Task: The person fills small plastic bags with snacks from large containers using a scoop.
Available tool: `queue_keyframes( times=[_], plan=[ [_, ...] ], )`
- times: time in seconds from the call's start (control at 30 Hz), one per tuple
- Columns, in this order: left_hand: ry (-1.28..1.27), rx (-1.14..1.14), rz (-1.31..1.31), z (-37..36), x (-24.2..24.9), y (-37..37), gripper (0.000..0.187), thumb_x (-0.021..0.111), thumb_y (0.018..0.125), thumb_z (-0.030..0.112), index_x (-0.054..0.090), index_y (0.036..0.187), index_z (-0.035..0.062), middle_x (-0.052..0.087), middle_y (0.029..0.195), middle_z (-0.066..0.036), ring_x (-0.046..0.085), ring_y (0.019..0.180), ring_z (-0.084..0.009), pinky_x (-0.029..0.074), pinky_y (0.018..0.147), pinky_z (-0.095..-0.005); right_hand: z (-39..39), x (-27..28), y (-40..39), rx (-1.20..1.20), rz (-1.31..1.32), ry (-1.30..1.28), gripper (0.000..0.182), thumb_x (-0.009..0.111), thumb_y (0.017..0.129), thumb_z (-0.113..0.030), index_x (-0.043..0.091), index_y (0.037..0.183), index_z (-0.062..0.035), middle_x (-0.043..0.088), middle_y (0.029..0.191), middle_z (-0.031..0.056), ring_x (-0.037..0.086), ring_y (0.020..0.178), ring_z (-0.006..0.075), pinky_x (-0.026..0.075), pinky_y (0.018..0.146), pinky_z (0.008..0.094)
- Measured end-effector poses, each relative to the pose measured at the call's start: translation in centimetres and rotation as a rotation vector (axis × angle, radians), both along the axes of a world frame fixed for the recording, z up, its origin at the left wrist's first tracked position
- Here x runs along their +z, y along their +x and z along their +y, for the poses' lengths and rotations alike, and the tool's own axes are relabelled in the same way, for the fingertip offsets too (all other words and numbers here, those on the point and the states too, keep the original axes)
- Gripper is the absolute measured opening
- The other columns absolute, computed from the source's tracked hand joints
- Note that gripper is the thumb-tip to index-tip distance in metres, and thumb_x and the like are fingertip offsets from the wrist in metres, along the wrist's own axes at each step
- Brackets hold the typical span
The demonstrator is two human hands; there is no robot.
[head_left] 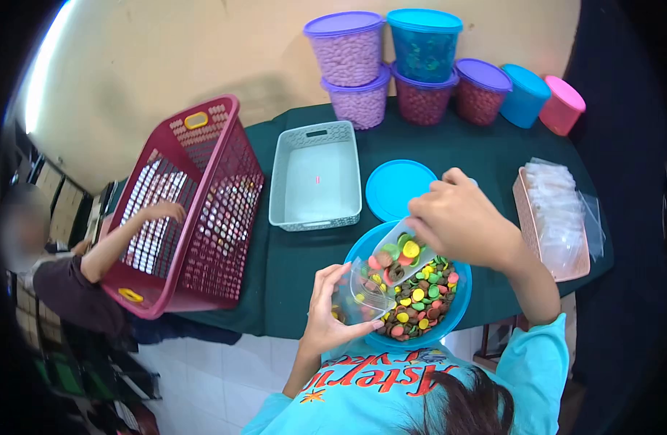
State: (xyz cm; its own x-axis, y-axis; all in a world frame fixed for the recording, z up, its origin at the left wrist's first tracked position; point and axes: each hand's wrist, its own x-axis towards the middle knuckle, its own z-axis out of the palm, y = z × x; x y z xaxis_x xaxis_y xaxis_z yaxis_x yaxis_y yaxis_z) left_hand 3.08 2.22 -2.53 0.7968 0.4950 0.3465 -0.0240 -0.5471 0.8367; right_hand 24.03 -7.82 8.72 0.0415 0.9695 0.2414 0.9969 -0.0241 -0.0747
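My right hand [460, 221] grips a translucent scoop [422, 233] loaded with yellow, green, pink and brown round pieces, tilted down to the left. The scoop's front end is at the mouth of a clear plastic bag [356, 308]. My left hand [324, 313] holds that bag, fingers and thumb around its sides, and some pieces show inside. Beneath both hands stands a blue tub [464, 308] with many of the same colourful pieces [420, 308]. Just behind the tub, a round blue lid [400, 187] lies flat on the table.
A grey-green basket [315, 174] with a small pink item stands left of the lid. Further left, another person's arm [127, 235] reaches into a tall maroon basket [221, 181]. A pink basket [558, 246] of clear bags sits right. Lidded tubs [348, 61] line the back.
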Motion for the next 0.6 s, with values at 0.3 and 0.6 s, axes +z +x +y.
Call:
queue_keyframes(
  times=[0.3,0.6],
  plan=[
    [-0.082,-0.24,-0.036,2.6,-0.3,1.9,0.086,0.082,0.044,0.023,0.042,0.118,0.0014,0.041,0.111,-0.012,0.045,0.097,-0.0226,0.039,0.079,-0.0337,1.6,0.9,-7.6,-0.085,-0.486,-0.099,0.009,0.059,0.062,-0.015,0.055,0.065,-0.0066,0.057,0.063,0.0039,0.054,0.068,0.0157,0.035,0.073,0.0293],
    [-0.426,-0.289,-0.104,3.5,-0.6,2.7,0.099,0.085,0.046,0.017,0.025,0.123,0.0,0.04,0.112,-0.013,0.046,0.104,-0.0213,0.04,0.088,-0.0326,-4.4,1.5,-4.6,-0.631,-0.254,-0.041,0.011,0.056,0.075,-0.014,0.056,0.071,-0.0043,0.056,0.065,0.0089,0.055,0.072,0.0215,0.033,0.08,0.0376]
  ],
)
